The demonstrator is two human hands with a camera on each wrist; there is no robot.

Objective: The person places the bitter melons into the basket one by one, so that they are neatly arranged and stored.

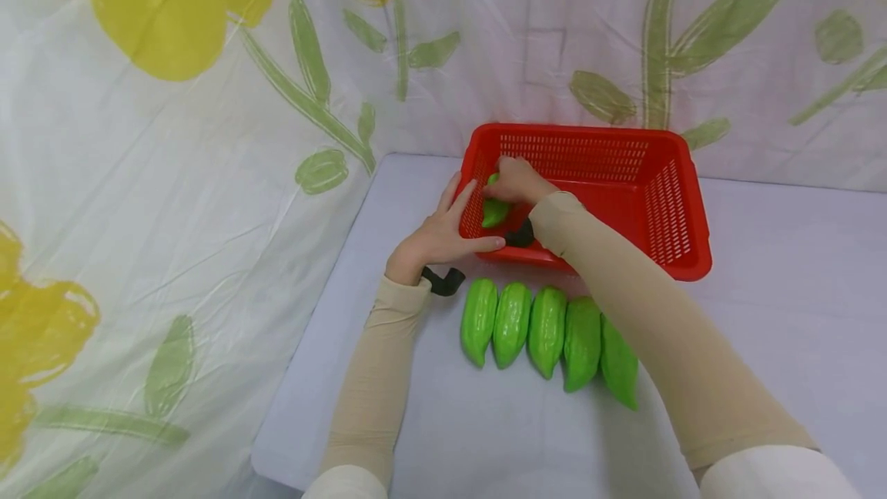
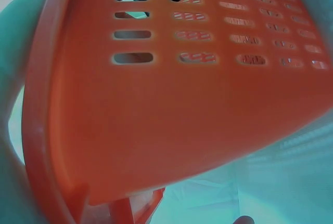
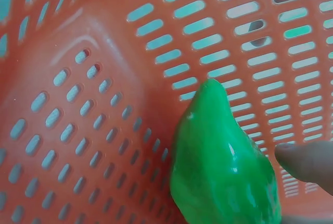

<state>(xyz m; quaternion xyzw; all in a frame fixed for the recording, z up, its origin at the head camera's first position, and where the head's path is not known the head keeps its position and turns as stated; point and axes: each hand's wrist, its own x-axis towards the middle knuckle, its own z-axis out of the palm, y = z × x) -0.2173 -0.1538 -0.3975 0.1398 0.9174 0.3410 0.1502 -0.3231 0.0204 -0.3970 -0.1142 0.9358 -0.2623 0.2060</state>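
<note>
My left hand (image 1: 443, 239) rests spread over the front left corner of the red basket (image 1: 695, 252), its thumb along the front rim. The basket's outer wall (image 2: 156, 120) fills the left wrist view. Inside the basket's left end, my right hand (image 1: 518, 179) reaches down with curved fingers around a green, glossy, vegetable-like piece (image 1: 495, 212). In the right wrist view a fingertip (image 3: 299, 159) is beside that green piece (image 3: 221, 167), whose narrow tip points at the slotted wall; whether they touch is hard to tell.
Several similar green pieces (image 1: 512, 325) lie side by side in front of the basket, the rightmost partly behind my right sleeve. A white table (image 1: 513, 437) holds everything. Flowered sheeting (image 1: 229, 214) hangs behind and at the left. Dark camera mounts (image 1: 444, 282) sit at my wrists.
</note>
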